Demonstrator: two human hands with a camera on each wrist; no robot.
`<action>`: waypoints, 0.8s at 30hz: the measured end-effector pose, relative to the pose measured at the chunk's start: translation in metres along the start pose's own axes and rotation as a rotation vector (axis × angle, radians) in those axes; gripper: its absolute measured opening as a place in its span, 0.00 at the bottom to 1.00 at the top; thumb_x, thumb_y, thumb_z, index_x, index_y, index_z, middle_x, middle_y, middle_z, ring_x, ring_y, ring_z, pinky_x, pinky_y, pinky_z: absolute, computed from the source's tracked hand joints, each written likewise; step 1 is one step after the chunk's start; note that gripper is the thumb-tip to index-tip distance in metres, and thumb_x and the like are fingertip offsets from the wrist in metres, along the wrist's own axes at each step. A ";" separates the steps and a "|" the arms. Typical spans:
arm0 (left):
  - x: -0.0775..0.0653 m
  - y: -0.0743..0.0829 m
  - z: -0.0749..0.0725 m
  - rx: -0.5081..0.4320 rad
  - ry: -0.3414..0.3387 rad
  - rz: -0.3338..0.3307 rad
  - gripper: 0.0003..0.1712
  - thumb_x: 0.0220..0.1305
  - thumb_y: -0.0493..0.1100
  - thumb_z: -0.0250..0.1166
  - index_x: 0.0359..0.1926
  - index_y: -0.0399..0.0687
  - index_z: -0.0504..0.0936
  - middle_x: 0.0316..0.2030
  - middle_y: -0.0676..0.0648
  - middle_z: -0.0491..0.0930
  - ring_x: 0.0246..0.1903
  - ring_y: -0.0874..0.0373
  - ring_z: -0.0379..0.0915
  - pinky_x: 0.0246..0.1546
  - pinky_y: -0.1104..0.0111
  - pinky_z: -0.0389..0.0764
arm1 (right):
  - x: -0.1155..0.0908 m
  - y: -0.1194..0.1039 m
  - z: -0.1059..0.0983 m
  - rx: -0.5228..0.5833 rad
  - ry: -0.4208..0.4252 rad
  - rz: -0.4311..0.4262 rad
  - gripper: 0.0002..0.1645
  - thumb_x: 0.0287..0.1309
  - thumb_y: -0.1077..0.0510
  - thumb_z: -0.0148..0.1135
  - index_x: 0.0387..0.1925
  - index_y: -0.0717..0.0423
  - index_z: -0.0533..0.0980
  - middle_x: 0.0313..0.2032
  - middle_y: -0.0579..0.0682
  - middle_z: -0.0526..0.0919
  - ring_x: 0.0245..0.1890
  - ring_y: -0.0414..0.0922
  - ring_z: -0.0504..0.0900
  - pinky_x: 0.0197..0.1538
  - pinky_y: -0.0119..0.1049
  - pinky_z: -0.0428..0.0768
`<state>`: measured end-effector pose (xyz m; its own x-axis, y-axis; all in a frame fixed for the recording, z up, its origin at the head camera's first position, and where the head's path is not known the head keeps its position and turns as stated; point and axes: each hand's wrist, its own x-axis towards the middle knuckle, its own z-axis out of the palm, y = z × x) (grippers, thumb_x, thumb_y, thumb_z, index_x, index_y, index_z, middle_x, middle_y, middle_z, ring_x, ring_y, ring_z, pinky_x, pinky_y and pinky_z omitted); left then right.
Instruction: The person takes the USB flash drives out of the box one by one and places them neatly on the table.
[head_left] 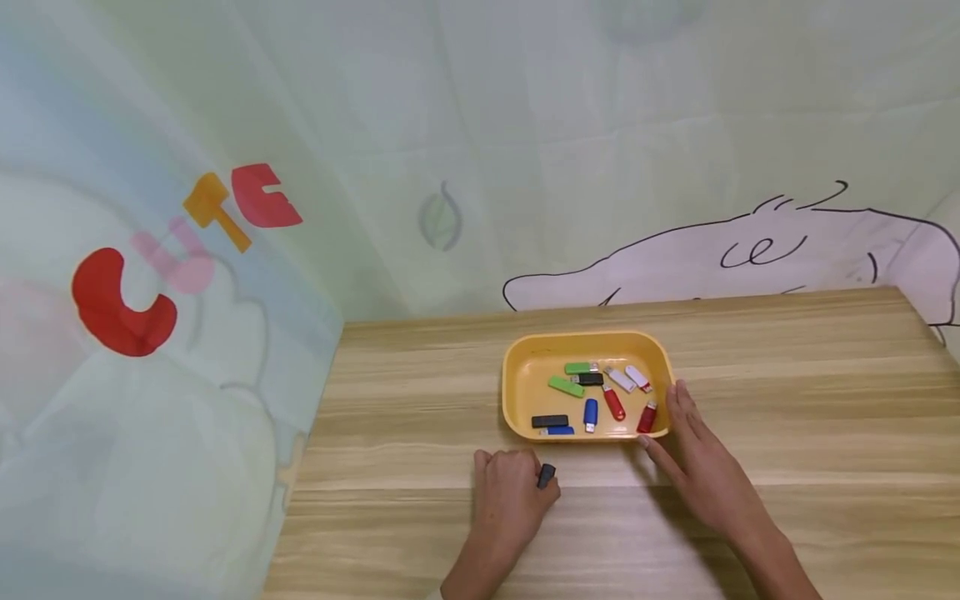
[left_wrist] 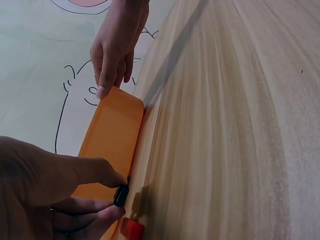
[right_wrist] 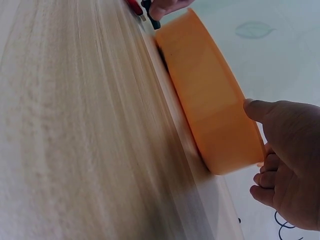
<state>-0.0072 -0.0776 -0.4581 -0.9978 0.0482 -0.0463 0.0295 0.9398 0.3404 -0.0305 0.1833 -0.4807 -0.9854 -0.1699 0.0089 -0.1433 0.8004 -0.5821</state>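
"Head view, leftmost: what are the left hand's (head_left: 510, 492) fingers doing?"

"Curled, thumb and fingertips pinching a black stick (head_left: 547, 476) just outside the near wall of the yellow tray (head_left: 512, 383). From the left wrist, a red piece (left_wrist: 132, 229) shows just below those fingertips; whether it lies on the table (head_left: 375, 467) or is tucked against the hand, I cannot tell."

"Sound pinch?"

"I'd say so: one end pokes out past the thumb, so the stick should turn easily. A light squeeze is enough, with knuckles clear of the rim."

"And rightward?"

"Inside the tray, nearest those fingers, a second black stick (head_left: 550, 421) and a blue stick (head_left: 558, 431) lie side by side. Farther from them come two green sticks (head_left: 566, 386), a third black stick (head_left: 590, 379), another blue stick (head_left: 591, 411), a red stick (head_left: 613, 404), two white sticks (head_left: 620, 379), then a dark red stick (head_left: 647, 419) close to the right thumb. Low knuckles could scatter that crowd."

"The right hand (head_left: 701, 471)?"

"Spread wide about the near right corner: thumb against the near wall, fingers along the right end. Gentle, even pressure should stop the tray sliding; leaning on the rim might tip it."
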 end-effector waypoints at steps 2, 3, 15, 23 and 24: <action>-0.001 0.001 0.001 0.020 0.000 0.004 0.25 0.51 0.45 0.81 0.13 0.55 0.71 0.10 0.61 0.65 0.16 0.63 0.60 0.37 0.63 0.60 | 0.000 0.001 0.000 -0.001 -0.002 0.005 0.55 0.78 0.36 0.56 0.85 0.57 0.41 0.85 0.63 0.43 0.79 0.71 0.57 0.72 0.72 0.66; -0.001 0.002 0.002 0.028 0.000 0.005 0.23 0.51 0.45 0.81 0.14 0.54 0.73 0.11 0.60 0.67 0.16 0.63 0.61 0.37 0.63 0.61 | 0.000 0.001 0.000 0.001 -0.005 0.009 0.55 0.78 0.36 0.56 0.85 0.57 0.41 0.85 0.63 0.43 0.79 0.71 0.57 0.72 0.72 0.66; 0.000 0.008 0.004 0.092 -0.012 0.002 0.20 0.51 0.46 0.82 0.19 0.48 0.78 0.13 0.56 0.70 0.17 0.61 0.62 0.36 0.63 0.61 | 0.000 0.002 0.001 0.007 -0.015 0.013 0.55 0.78 0.35 0.54 0.85 0.57 0.40 0.85 0.61 0.41 0.81 0.69 0.55 0.73 0.71 0.65; 0.001 0.010 0.007 0.123 -0.018 -0.013 0.21 0.50 0.47 0.83 0.18 0.47 0.78 0.13 0.55 0.70 0.17 0.59 0.63 0.36 0.62 0.60 | -0.001 0.004 0.001 0.003 0.006 -0.018 0.53 0.77 0.38 0.58 0.85 0.59 0.44 0.85 0.62 0.44 0.78 0.71 0.59 0.72 0.71 0.67; 0.001 0.010 0.007 0.129 -0.016 -0.014 0.21 0.50 0.47 0.83 0.18 0.47 0.78 0.13 0.55 0.71 0.17 0.59 0.63 0.36 0.62 0.61 | -0.001 0.004 0.001 0.004 0.004 -0.016 0.53 0.77 0.38 0.58 0.85 0.58 0.44 0.85 0.62 0.43 0.78 0.71 0.59 0.72 0.71 0.67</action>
<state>-0.0075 -0.0654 -0.4613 -0.9971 0.0389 -0.0652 0.0239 0.9760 0.2164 -0.0298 0.1861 -0.4835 -0.9833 -0.1807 0.0212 -0.1588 0.7954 -0.5849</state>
